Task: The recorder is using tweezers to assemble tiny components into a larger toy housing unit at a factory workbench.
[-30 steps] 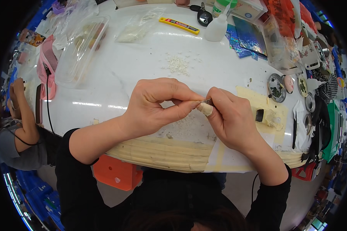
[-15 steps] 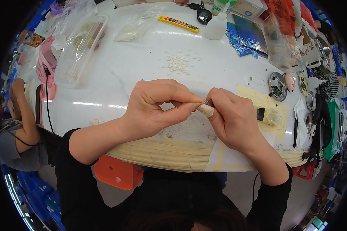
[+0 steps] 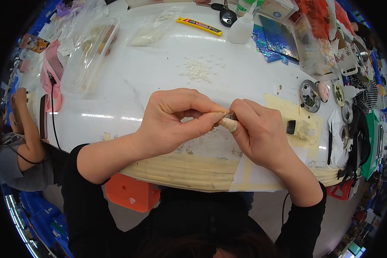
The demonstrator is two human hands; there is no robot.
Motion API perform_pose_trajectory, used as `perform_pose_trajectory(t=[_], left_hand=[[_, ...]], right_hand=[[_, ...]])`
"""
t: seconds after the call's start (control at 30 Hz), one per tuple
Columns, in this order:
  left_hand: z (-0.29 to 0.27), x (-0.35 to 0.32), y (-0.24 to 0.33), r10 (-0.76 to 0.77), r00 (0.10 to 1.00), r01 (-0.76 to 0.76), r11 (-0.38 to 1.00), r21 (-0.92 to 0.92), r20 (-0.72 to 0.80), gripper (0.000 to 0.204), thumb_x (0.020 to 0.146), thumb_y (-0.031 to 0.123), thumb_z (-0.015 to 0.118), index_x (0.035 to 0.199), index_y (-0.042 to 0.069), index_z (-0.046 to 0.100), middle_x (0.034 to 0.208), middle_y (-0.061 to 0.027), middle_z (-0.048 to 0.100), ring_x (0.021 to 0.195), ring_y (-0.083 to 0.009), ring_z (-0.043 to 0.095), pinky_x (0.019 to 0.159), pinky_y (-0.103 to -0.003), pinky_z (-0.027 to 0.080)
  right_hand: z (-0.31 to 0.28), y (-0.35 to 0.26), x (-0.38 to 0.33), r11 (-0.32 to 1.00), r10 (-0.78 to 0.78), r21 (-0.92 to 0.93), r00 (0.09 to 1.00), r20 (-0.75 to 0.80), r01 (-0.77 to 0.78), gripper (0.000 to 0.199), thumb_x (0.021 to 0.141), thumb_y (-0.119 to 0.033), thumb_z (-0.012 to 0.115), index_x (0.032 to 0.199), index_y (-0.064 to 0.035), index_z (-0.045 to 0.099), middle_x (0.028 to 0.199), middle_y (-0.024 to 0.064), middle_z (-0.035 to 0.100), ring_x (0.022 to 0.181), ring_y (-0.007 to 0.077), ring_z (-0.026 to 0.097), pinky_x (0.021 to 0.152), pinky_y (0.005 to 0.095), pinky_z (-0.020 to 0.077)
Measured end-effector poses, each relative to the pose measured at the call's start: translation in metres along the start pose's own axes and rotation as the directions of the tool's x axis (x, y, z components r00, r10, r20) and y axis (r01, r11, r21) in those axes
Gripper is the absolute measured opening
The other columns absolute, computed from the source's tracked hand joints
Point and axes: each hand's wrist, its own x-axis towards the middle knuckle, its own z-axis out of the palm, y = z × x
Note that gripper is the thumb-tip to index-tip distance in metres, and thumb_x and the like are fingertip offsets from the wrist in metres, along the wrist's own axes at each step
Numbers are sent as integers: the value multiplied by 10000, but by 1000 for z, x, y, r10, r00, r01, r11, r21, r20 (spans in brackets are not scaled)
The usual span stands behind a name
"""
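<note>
Over the near middle of the table, my left hand (image 3: 172, 118) and my right hand (image 3: 263, 135) meet at their fingertips. Between the thumb and fingers of my right hand sits a small silvery metal tool (image 3: 231, 116), mostly covered, so its exact kind is unclear. Cream-coloured tape (image 3: 229, 124) wraps a digit of that hand. My left thumb and index finger pinch something too small to make out, right against the tool's tip. Beyond the hands lies a loose heap of tiny white pieces (image 3: 198, 70); finer white crumbs (image 3: 206, 141) are scattered below the fingers.
Farther back are a yellow packet (image 3: 199, 27), a white squeeze bottle (image 3: 241, 30) and a car key (image 3: 228, 17). A clear plastic box (image 3: 90, 56) stands left, a round metal dish (image 3: 309, 96) right. Another person's arm (image 3: 29, 120) rests at the far left.
My left fingertips have shifted very slightly, and a bit more of the metal tool shows between the hands. Everything else stays put.
</note>
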Motion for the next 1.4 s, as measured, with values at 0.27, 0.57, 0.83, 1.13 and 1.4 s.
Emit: perform_pose_trajectory(t=[0.27,0.57,0.83,1.13,1.4], left_hand=[[3,3,9,-313,950,306,927,-219,0,100,928,56,610,939,-18,676,846,-83,684,723,-120,655,638,-254,541],[0,5,8,-417,904,380,885,-268,-94,149,925,143,639,939,-1,675,850,-90,689,731,-118,650,659,-247,533],[-2,4,5,-431,896,392,881,-266,-109,151,922,159,650,937,11,678,862,-89,689,743,-121,652,667,-246,531],[-4,5,3,-467,882,416,835,-361,-64,149,929,166,651,977,25,660,883,-84,689,767,-126,659,689,-246,529],[-4,5,3,-448,892,399,842,-364,-57,151,930,154,647,995,19,660,899,-90,691,785,-132,671,712,-250,544]], right_hand=[[-2,3,1,998,58,33,998,-37,-56,228,832,-164,695,846,-64,491,696,65,576,580,243,592,478,339,450],[-1,2,2,990,124,63,992,-15,-123,210,839,-150,693,837,-55,506,719,79,613,588,256,611,494,339,459],[0,1,3,985,160,67,987,23,-161,213,852,-161,696,854,-47,516,739,95,614,578,258,594,492,344,449],[1,1,0,990,26,139,997,-78,-15,541,667,98,612,1178,-76,651,720,52,553,576,169,574,500,284,466],[-3,1,4,968,37,249,997,-75,-18,523,677,112,587,1168,-55,659,713,71,560,595,161,605,544,265,498]])
